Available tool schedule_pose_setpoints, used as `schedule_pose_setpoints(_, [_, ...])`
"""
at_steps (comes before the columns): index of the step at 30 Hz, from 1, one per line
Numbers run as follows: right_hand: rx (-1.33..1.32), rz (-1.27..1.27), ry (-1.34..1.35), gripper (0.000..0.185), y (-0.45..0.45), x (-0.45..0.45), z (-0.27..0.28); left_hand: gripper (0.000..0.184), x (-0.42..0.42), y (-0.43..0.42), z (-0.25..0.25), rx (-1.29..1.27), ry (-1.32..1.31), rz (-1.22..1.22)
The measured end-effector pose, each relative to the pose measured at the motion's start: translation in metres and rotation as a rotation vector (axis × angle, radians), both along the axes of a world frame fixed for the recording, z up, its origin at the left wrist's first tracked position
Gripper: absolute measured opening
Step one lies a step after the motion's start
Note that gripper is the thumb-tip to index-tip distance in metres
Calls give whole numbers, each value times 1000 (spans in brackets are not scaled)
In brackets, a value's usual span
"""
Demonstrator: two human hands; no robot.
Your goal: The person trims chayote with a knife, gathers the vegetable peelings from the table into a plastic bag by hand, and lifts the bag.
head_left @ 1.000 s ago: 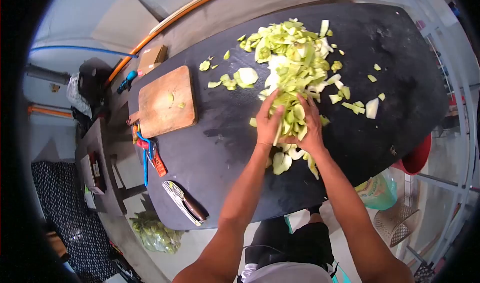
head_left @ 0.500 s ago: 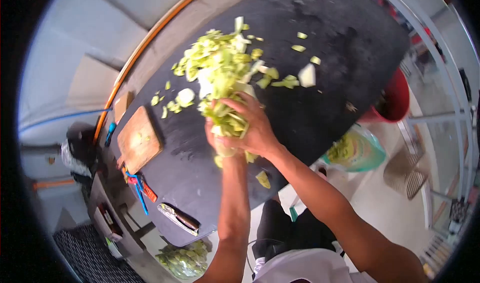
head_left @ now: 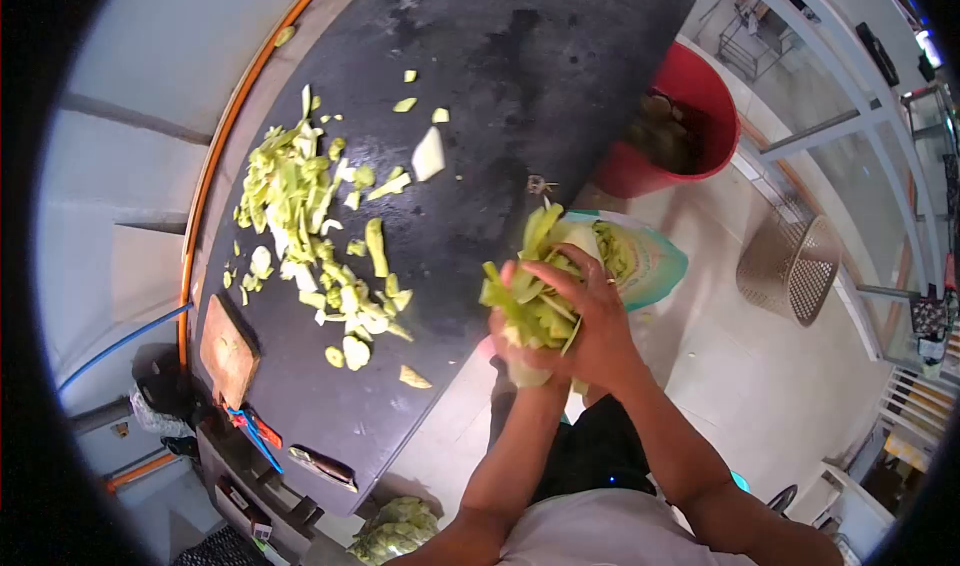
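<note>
Cupped together, my left hand [head_left: 518,344] and my right hand [head_left: 598,316] hold a heap of chopped green vegetable [head_left: 545,311] between them. They are past the table's front edge, beside a clear-and-green plastic bag [head_left: 655,264] with more cut pieces in it. The fingers of my left hand are partly hidden by the vegetable. A loose pile of pale green cut pieces [head_left: 290,201] lies on the dark table [head_left: 470,56], with scattered bits trailing toward me.
A red bucket [head_left: 715,131] stands beyond the bag, with a perforated beige basket [head_left: 785,271] to its right. On the table's left are a wooden cutting board [head_left: 228,351] and a knife [head_left: 323,468]. A filled plastic bag [head_left: 395,528] sits on the floor.
Both hands have moved right from the pile, carrying a heap of cut vegetable off the table to beside the plastic bag. The camera view has swung right.
</note>
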State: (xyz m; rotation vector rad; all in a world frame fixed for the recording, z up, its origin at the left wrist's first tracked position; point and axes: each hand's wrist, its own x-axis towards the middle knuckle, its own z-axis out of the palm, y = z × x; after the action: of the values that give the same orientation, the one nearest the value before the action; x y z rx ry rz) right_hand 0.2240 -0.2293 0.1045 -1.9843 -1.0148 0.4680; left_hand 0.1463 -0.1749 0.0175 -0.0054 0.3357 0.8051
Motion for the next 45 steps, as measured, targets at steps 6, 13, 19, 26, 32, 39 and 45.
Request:
schedule_pose_setpoints(6, [-189,46,314,84,-48,64,-189,43,42,-55,-180,-71,56,-14])
schedule_pose_setpoints(13, [-273,-98,287,91,-48,119,-272,41,59,-24,-222,-123,1027,-155])
schedule_pose_setpoints(19, [-380,-73,111,102,-47,108,-247,61,-48,3,-53,1141,1079,-371])
schedule_pose_setpoints(26, [-151,-219,-35,72,-26,84,-205,150,-275,86,-33,1328,2324,-184])
schedule_pose_setpoints(32, [6,-33,-528,70,132,43,-117,145,-191,211,-33,1338,2212,-177])
schedule_pose_setpoints(39, [-115,355,-527,83,263,-15,-144,124,-182,286,-33,1810,1487,-142])
schedule_pose_setpoints(45, [-14,161,-533,82,274,-33,-146,75,-362,453,-37,1220,2010,557])
